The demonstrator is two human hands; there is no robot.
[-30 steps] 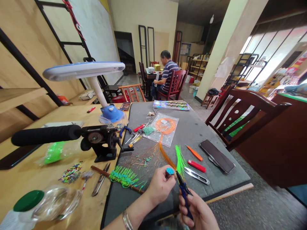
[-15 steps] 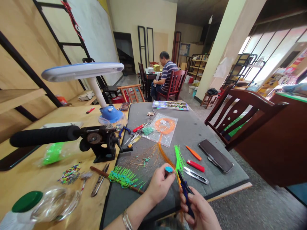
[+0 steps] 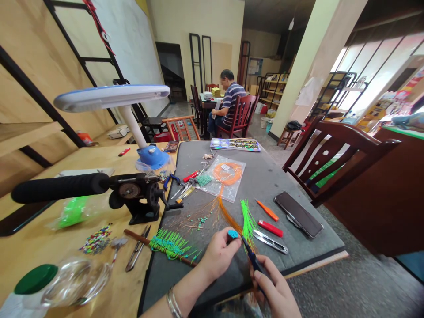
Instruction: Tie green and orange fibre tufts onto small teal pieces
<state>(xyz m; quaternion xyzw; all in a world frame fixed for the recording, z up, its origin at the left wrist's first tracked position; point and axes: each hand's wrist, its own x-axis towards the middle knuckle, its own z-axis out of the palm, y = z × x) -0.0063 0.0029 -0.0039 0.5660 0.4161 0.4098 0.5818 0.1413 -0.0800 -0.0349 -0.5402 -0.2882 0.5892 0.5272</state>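
Between the thumb and fingers of my left hand is a small round piece topped with turquoise beads. My right hand grips dark-handled pliers, their narrow tip close to the beaded piece; whether they touch I cannot tell. Orange strands run over the grey mat toward my hands. A bundle of bright green strands lies just beyond the pliers. Left of my left hand, a brown stick carries green strands with turquoise beads.
Right of the green bundle lie silver thread snips, a red lighter, an orange tool and a phone. A hand-cranked black device and a lamp stand at left. Another person sits at a far table.
The pliers have swung leftward and their tip is now nearer the beaded piece. My right hand has turned slightly with them. My left hand keeps almost the same place.
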